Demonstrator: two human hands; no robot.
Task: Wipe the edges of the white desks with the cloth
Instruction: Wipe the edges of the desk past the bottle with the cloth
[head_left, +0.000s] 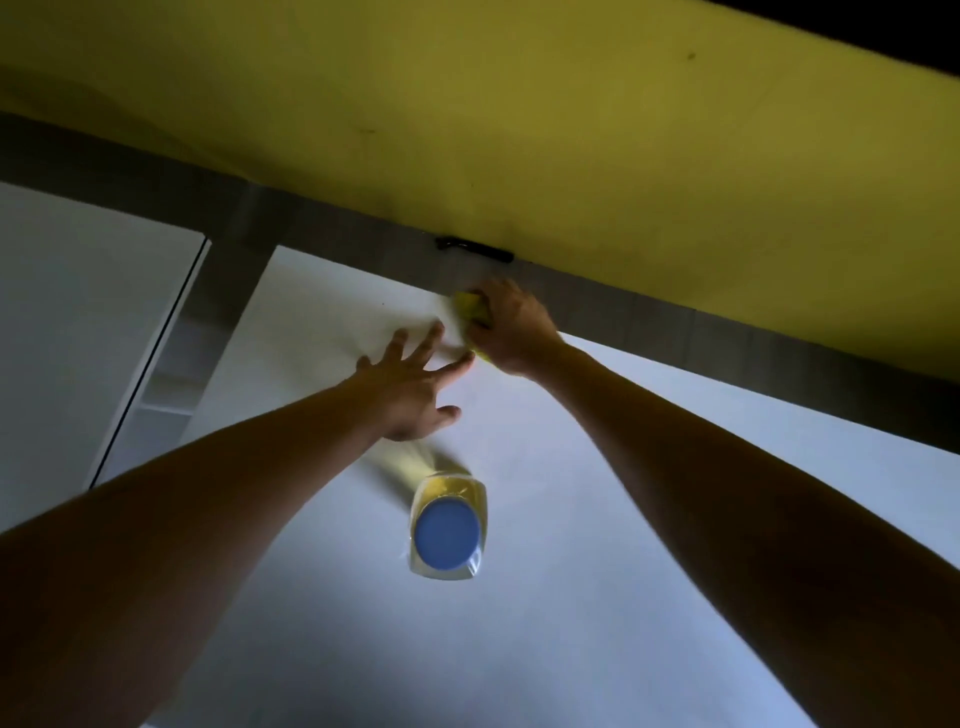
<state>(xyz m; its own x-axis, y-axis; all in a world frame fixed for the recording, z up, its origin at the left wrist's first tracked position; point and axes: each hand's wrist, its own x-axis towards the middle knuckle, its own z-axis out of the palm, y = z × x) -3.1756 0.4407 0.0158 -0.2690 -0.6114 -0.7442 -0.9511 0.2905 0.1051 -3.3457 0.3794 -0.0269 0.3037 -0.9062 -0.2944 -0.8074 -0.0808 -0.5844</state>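
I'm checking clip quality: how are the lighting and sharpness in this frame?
Head view: dim overall, both forearms nearly in silhouette; the white desk shines brightest; the right hand and cloth are motion-blurred; the blue-capped bottle has a smeared body; wide-angle bending curves the yellow wall.

bottle (448, 525) on the desk (623, 519) nearer than both hands; cloth (471, 306) under right hand (511, 327), beside left hand (410, 384).

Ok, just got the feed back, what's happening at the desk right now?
A person leans over the white desk. The right hand grips a yellow cloth at the desk's far edge, beside the grey strip under the yellow wall. The left hand lies flat on the desktop, fingers spread. A yellowish bottle with a blue cap stands nearer, untouched.
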